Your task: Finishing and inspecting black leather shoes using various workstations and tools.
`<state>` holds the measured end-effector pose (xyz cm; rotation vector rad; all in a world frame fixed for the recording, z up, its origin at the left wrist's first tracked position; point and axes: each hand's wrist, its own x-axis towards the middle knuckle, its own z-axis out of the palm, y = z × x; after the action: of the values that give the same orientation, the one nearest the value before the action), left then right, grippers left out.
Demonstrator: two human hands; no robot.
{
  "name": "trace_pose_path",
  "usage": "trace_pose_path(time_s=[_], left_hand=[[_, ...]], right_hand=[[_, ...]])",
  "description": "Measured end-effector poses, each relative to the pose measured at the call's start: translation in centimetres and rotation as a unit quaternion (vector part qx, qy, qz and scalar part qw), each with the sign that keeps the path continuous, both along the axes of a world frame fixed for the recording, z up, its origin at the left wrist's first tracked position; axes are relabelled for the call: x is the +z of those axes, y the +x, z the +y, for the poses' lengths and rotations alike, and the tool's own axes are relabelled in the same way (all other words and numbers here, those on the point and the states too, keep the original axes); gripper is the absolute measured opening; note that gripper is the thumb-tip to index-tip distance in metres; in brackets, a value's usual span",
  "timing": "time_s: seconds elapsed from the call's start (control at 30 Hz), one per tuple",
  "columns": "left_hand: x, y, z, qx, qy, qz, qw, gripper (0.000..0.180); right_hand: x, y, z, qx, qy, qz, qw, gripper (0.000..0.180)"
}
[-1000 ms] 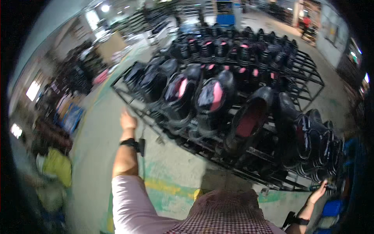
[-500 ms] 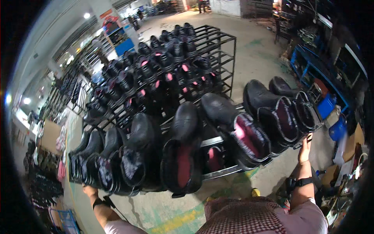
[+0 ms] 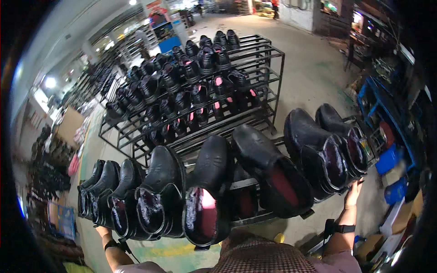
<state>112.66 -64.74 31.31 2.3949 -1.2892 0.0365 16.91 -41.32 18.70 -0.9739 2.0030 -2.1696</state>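
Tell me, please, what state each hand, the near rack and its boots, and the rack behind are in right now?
left hand: gripping the near rack's left end, under the boots.
right hand: gripping the near rack's right end.
near rack: loaded, held at both ends.
black boots: lying on the near rack, openings toward the person.
far rack: standing on the floor, partly filled with boots.

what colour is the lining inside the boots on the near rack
Pink to dark red lining inside black boots, clearest in the head view.
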Motion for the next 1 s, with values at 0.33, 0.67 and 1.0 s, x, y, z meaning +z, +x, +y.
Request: trace_pose_path(time_s=[0.33, 0.67, 1.0], left_hand=[[1.2, -7.9, 13.5, -0.195, 0.026, -0.228, 0.954, 0.052], [3.3, -13.9, 17.5, -0.118, 0.057, -0.251, 0.959, 0.048], [-1.1, -44.6, -1.4, -0.449, 0.048, -0.245, 0.858, 0.044]], right_hand=[[1.3, -8.1, 0.9, -0.102, -0.246, -0.302, 0.915, 0.03], [6.8, -1.5, -1.4, 0.19, -0.252, -0.473, 0.823, 0.055], [11.9, -12.8, -3.4, 0.046, -0.32, -0.603, 0.729, 0.059]])
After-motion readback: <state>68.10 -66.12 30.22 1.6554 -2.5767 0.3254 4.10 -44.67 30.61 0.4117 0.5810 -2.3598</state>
